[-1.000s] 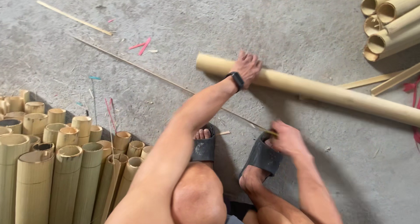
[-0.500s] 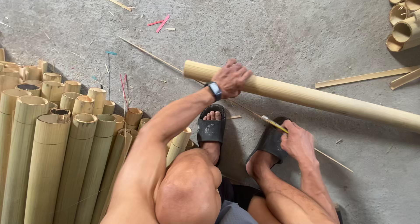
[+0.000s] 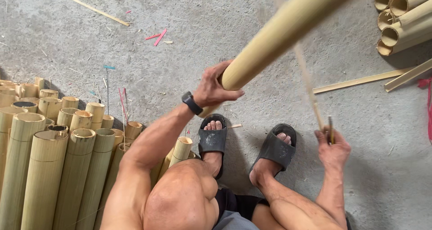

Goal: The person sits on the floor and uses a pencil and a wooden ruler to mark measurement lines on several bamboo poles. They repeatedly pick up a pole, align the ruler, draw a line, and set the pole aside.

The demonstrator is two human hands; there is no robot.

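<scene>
Bamboo pole: my left hand [image 3: 215,87] is clenched around the near end of the long bamboo pole [image 3: 288,27], which tilts up off the floor toward my head, its far end blurred and out of view.
Right hand: my right hand [image 3: 333,145] grasps a thin bamboo strip [image 3: 308,84] together with a short dark stick, just right of my right sandal; the strip runs up and crosses the pole.
Feet: both black sandals [image 3: 212,139] sit between my hands on the concrete floor [image 3: 252,54].
Left of my left arm: a stack of cut bamboo tubes [image 3: 67,135], open ends up.
Far right, beyond my right hand: more bamboo tubes [image 3: 400,18] and flat slats [image 3: 360,82].
Step, as I judge it: lifting the pole into position while keeping the strip in hand.
Next move calls for: a firm left grip to steady the raised end, and keeping the strip from snagging on the pole.
</scene>
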